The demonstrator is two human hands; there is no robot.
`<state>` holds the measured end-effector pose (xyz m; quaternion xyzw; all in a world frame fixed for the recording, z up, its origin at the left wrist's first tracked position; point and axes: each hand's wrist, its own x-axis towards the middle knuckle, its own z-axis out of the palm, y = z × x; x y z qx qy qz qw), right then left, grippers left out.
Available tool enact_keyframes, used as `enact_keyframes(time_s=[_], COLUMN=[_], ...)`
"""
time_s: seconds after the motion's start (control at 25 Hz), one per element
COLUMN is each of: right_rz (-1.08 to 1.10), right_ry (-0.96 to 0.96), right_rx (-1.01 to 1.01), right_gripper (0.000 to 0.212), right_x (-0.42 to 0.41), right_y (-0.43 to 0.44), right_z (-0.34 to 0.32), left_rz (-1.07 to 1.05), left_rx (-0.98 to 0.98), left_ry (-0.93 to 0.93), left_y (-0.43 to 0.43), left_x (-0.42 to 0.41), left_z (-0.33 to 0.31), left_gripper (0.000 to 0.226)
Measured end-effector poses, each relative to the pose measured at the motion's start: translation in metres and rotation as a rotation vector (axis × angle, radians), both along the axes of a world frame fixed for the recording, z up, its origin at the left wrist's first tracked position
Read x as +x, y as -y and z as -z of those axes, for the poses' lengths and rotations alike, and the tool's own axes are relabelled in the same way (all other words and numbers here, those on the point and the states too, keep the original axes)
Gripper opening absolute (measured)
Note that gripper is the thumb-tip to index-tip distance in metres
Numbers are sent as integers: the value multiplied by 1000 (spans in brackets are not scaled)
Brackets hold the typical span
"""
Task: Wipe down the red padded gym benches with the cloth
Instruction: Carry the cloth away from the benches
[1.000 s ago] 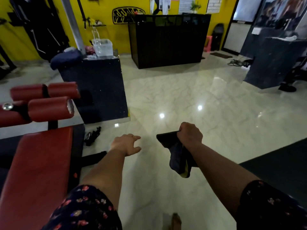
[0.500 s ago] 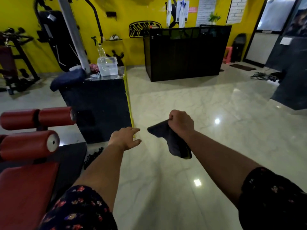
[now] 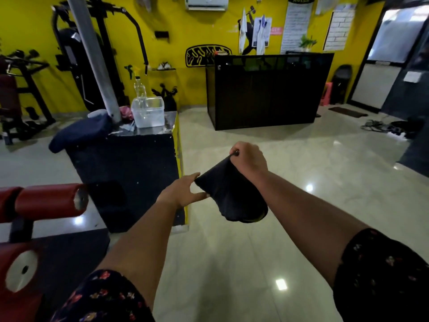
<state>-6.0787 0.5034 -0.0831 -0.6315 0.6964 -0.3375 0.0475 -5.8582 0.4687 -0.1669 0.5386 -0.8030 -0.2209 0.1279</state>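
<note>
Cloth (image 3: 229, 196) hangs mid-frame from the fist-closed right hand (image 3: 248, 159); left hand (image 3: 182, 194), fingers spread, only touches its edge, so a weak pinch may drop it. Red bench (image 3: 48, 200) lies at 8 o'clock.

The far poster (image 3: 296, 26) on the yellow wall (image 3: 176, 24) is headed "RULES". Its smaller print and the pink sign (image 3: 276, 30) to its left are too blurred to read.
</note>
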Motion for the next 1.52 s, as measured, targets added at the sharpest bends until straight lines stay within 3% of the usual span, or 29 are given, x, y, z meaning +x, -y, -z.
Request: enact_keyframes(time_s=[0.08, 0.2, 0.28, 0.44, 0.68, 0.84, 0.96, 1.04, 1.2, 1.28, 1.36, 1.44, 1.52], right_rz=[-25, -32, -44, -47, -43, -416, -607, -658, -684, -695, -678, -647, -598], right_ry=[11, 49, 77, 36, 43, 319, 402, 385, 139, 110, 210, 381, 435], right_rx=[-7, -43, -69, -79, -55, 142, 253, 210, 93, 37, -13, -16, -30], right_gripper=[17, 16, 15, 17, 22, 30, 38, 36, 25, 28, 19, 9, 9], right_x=[2, -1, -5, -18, -49, -58, -50, -44, -41, -37, -35, -39, -43], right_y=[48, 123, 163, 233, 355, 426, 472, 502, 575, 602, 623, 639, 658], right_z=[-8, -20, -27, -37, -39, -54, -73, -84, -97, -103, -110, -113, -114], left_rz=[2, -94, -161, -216, -254, -186, -148, -131, -158, -153, -110, -122, -157], left_rx=[-17, -59, -17, -44, -169, -251, -238, -260, -406, -301, -90, 56, 116], left_ry=[-58, -192, -366, -614, -731, -675, -707, -792, -751, -874, -908, -748, -617], left_y=[46, 126, 172, 245, 356, 421, 461, 483, 531, 543, 555, 570, 588], left_x=[-6, -12, -14, -27, -62, -84, -92, -97, -93, -83, -75, -64, -52], left_z=[-11, -30, -42, -61, -89, -113, -128, -138, -155, -159, -156, -141, -128], left_gripper=[82, 32, 18, 26, 29, 23, 12, 7, 13, 13, 19, 21, 26])
